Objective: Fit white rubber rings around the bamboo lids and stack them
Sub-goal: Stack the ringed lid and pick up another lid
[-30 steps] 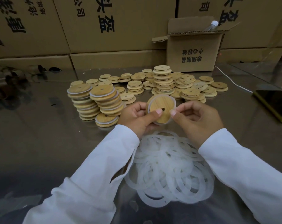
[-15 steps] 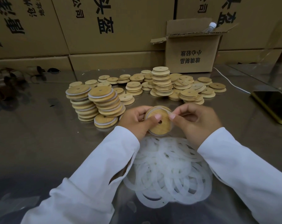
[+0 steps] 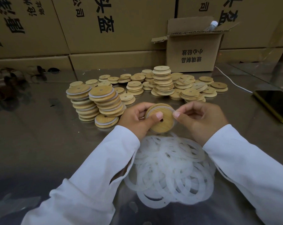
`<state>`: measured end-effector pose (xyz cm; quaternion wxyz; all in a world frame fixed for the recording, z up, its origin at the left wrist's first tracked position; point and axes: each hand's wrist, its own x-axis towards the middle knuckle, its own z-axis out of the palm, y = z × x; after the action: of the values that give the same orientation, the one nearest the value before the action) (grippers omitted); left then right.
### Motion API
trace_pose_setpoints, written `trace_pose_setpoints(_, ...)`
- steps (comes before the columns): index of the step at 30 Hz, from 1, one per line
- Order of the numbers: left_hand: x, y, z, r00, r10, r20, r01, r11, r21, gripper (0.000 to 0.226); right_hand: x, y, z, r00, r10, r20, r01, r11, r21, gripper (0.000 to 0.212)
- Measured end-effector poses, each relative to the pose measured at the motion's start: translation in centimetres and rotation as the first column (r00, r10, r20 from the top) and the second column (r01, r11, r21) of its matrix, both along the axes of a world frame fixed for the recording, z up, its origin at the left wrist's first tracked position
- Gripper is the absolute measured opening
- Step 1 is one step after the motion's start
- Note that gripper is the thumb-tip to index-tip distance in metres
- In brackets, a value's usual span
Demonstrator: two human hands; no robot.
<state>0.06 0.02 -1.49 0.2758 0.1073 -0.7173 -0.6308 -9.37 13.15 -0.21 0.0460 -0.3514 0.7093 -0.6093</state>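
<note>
Bamboo sits between your hands: the lid (image 3: 163,123) is held tilted above the tabletop (image 3: 40,143), just past the loose pile of rings (image 3: 170,168), with a white rubber ring (image 3: 148,111) showing along its upper edge. Your left hand (image 3: 134,118) grips the lid, fingers (image 3: 138,111) curled behind the disc and the thumb pressed flat on its face beside the centre hole. Your right hand (image 3: 202,117) is curled too, thumb and forefinger pinching the white rubber ring at the lid's right rim. To do this well, use the left thumb as the anchor and walk the right pinch round the rim bit by bit, so the ring seats evenly without twisting or springing off the opposite side. Whether it is seated on the far edge cannot be seen from here, so turn the lid and check. After that it likely belongs on the ringed stacks (image 3: 103,101) to your left.
</note>
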Motion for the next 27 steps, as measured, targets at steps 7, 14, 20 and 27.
trace_pose_setpoints(7, -0.32, -0.03, -0.16, 0.999, 0.03, -0.03, -0.025, 0.99, 0.141, 0.013, 0.36, -0.2, -0.52, 0.999, -0.036, -0.024, 0.037, 0.999, 0.03, 0.014)
trace_pose_setpoints(14, -0.3, -0.12, -0.29, 1.0, -0.009, -0.021, 0.012, 0.988, 0.151, 0.014, 0.24, -0.04, -0.44, 0.996, -0.084, -0.001, 0.084, 0.996, 0.025, 0.017)
trace_pose_setpoints(20, -0.04, -0.28, 0.09, 0.999, 0.006, -0.031, -0.006, 1.0, 0.021, 0.015, 0.11, 0.3, 0.05, 0.996, -0.052, 0.075, 0.049, 0.998, 0.038, 0.018)
trace_pose_setpoints(27, -0.22, -0.33, -0.18, 0.999, 0.025, -0.043, -0.021, 0.996, 0.091, 0.017, -0.01, 0.49, 0.4, 0.993, 0.022, 0.116, -0.026, 0.999, 0.032, 0.012)
